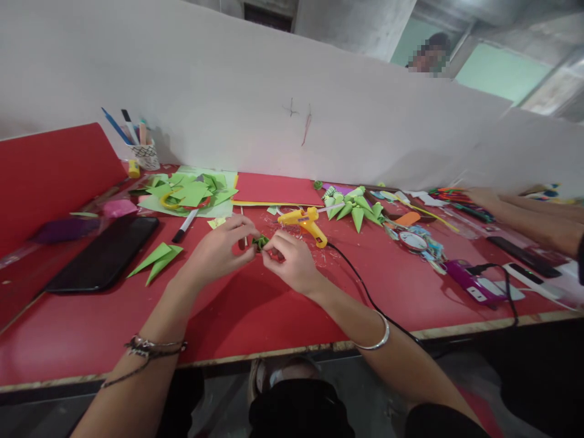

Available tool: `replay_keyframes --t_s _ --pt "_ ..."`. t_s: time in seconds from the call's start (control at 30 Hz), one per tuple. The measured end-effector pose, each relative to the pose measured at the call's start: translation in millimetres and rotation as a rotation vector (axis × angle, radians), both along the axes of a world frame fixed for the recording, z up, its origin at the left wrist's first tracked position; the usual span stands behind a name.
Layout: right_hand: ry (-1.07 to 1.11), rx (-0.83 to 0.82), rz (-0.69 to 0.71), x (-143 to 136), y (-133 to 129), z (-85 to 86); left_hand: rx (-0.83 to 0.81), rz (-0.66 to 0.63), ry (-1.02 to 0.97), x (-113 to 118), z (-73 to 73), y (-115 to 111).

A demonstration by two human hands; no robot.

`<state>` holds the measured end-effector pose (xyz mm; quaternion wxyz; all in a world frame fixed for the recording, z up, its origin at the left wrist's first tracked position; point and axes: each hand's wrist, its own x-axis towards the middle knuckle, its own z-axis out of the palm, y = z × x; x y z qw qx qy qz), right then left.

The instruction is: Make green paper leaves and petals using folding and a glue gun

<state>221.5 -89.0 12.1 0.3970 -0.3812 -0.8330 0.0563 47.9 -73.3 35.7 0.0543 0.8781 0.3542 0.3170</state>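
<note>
A small dark green curled paper piece (260, 243) is between my two hands, partly covered by my fingertips. My left hand (222, 248) touches it from the left with curved fingers and thumb. My right hand (292, 260) is closed on its right side with thumb and fingertips. Just beyond my hands, a yellow glue gun (305, 222) lies on the red table (255, 310), its black cord running toward the front edge. Folded green paper cones (157, 260) lie left of my left hand. A black-capped marker (185, 226) rests behind them.
A black phone (104, 252) lies at the left, with a pen cup (146, 155) behind. Green paper cutouts (189, 188) and a red sheet (278, 188) lie at the back. Right are a green paper-cone cluster (358, 210), a purple power strip (474, 283) and another person's arm (538, 222).
</note>
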Motion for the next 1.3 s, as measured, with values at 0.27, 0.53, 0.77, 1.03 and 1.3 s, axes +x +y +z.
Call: replay_keyframes --t_s 0.27,0.53,0.77,1.03,1.3 --pt "0.069 -0.012 0.058 0.4 1.0 0.6 -0.003 -0.012 -0.04 0.3 0.3 0.1" --pt "0.189 -0.07 0.122 2.3 -1.0 10.5 -0.062 -0.055 -0.095 -1.2 7.4 -1.6" --pt "0.191 -0.08 0.147 2.9 0.4 9.0 -0.074 -0.049 -0.066 -2.4 7.3 -1.2" --pt "0.2 -0.098 0.152 2.7 1.5 8.3 -0.09 -0.038 -0.024 -4.0 6.8 -1.8" --pt "0.191 -0.118 0.155 3.3 1.2 8.4 -0.129 -0.048 0.016 -3.4 6.4 -1.1"
